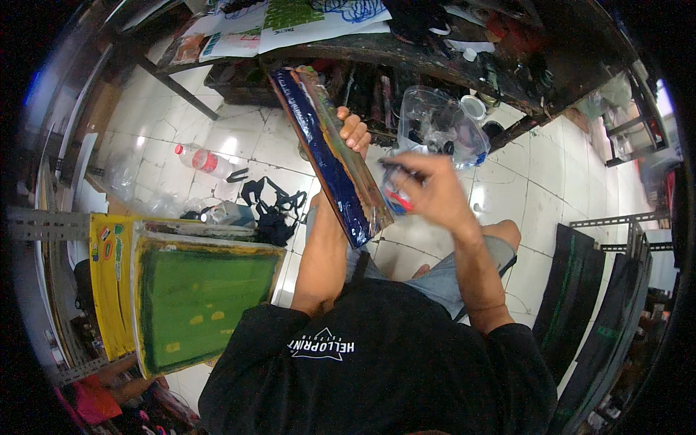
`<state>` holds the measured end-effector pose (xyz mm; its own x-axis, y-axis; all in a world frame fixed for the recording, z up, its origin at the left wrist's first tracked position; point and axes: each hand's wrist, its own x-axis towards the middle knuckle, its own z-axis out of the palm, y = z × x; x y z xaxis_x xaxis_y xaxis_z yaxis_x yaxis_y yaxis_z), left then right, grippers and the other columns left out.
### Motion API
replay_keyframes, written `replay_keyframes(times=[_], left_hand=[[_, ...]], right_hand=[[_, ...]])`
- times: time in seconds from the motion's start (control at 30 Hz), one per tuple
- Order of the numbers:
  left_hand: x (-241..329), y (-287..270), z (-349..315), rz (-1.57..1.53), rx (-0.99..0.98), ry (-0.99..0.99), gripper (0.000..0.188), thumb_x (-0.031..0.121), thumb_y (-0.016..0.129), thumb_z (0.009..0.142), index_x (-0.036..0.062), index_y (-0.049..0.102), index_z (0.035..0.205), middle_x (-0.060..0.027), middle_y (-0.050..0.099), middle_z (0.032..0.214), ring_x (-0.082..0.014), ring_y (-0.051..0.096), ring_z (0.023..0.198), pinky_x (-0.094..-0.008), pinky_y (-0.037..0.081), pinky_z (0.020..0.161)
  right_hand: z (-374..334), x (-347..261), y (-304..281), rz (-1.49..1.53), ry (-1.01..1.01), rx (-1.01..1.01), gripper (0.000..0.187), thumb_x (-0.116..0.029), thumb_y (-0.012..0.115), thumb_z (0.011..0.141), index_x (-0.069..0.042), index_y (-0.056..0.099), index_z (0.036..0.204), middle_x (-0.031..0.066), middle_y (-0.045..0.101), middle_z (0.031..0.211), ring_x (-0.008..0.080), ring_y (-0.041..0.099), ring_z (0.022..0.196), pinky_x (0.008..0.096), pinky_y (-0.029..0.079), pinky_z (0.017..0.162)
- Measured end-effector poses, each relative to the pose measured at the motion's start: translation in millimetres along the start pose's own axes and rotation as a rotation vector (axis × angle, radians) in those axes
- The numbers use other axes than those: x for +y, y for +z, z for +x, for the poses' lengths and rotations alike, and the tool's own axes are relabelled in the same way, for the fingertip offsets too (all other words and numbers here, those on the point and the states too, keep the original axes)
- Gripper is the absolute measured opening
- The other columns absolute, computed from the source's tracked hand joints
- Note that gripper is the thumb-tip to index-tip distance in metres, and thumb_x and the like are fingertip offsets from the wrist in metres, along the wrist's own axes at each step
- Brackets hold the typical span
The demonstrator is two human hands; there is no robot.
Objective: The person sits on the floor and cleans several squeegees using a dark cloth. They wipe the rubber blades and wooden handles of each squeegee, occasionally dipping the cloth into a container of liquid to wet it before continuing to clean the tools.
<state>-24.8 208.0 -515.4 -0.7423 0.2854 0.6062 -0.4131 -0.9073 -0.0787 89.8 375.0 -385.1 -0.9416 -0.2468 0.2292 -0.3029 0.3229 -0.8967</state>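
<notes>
Nearest is the person's black shirt (406,370), and past it the grey shorts (449,279). Above the lap the left hand (354,131) holds the bar (319,145), a long piece with one broad face coated in glossy dark blue. It slants up and leftward: the lower end is over the lap, and the upper end overlaps the table's edge in this view. The left fingers are pressed together and curled over the bar's right edge, the palm hidden behind it. The right hand (435,190) is just right of the bar's lower half, fingers bent; it is blurred, so one cannot tell whether they pinch the dark, thin thing (394,165) by their tips.

Left of the lap, a green screen (210,297) and a yellow frame (109,283) stand close by the left forearm and limit that side. On the right, bare floor (536,250) runs from the right knee to the black panels (569,283), leaving more room.

Farther off, black straps (272,206) lie tangled on the tiles, with a red-capped clear bottle (206,161) on its side beyond. A clear plastic container (473,148) holds crumpled plastic and dark bits; a white tub (473,108) stands just beside it. Farthest, printed sheets (304,29) cover part of the table (435,54).
</notes>
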Motion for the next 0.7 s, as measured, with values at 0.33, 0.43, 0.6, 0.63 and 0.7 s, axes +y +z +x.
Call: replay_keyframes(times=[0.33,0.43,0.6,0.63,0.7], left_hand=[[0.1,0.4,2.6,0.251,0.050,0.075,0.027,0.027,0.049,0.096,0.0016,0.047,0.107,-0.0068,0.047,0.073,-0.0195,0.047,0.067,-0.0314,0.041,0.061],[6.8,-7.6,2.9,0.283,-0.008,0.061,0.038,0.030,0.062,0.089,0.0023,0.048,0.110,-0.0094,0.052,0.077,-0.0216,0.051,0.070,-0.0328,0.046,0.064],[24.7,-13.4,-1.7,0.369,0.019,0.104,0.039,0.033,0.062,0.088,0.0038,0.049,0.110,-0.0107,0.054,0.077,-0.0218,0.053,0.070,-0.0317,0.047,0.061],[28.1,-10.7,-3.1,0.397,0.046,0.127,0.037,0.033,0.059,0.089,0.0038,0.049,0.110,-0.0108,0.054,0.077,-0.0217,0.053,0.070,-0.0314,0.046,0.060],[29.7,2.1,-7.2,0.466,0.187,0.204,0.035,0.039,0.047,0.094,0.0056,0.050,0.106,-0.0096,0.054,0.074,-0.0206,0.052,0.065,-0.0301,0.044,0.054]], right_hand=[[-12.4,-3.6,23.9,-0.220,0.225,-0.119,0.019,-0.004,0.067,0.076,0.002,0.065,0.093,0.0191,0.062,0.069,0.0298,0.060,0.060,0.0376,0.045,0.060],[-12.9,-3.6,23.0,-0.269,0.225,-0.140,0.015,-0.003,0.065,0.076,0.003,0.064,0.091,0.0202,0.060,0.068,0.0301,0.059,0.059,0.0388,0.044,0.059],[-15.7,-4.2,14.0,-0.226,0.156,-0.137,0.013,0.004,0.060,0.078,0.004,0.062,0.091,0.0202,0.058,0.069,0.0250,0.057,0.060,0.0362,0.043,0.059],[-16.9,0.5,13.0,-0.196,0.133,-0.119,0.013,0.006,0.059,0.078,0.004,0.062,0.091,0.0189,0.058,0.069,0.0225,0.056,0.061,0.0349,0.043,0.059],[-20.3,9.0,10.1,-0.121,0.113,-0.098,0.014,0.008,0.057,0.080,0.004,0.061,0.092,0.0147,0.058,0.070,0.0171,0.054,0.063,0.0315,0.043,0.061]])
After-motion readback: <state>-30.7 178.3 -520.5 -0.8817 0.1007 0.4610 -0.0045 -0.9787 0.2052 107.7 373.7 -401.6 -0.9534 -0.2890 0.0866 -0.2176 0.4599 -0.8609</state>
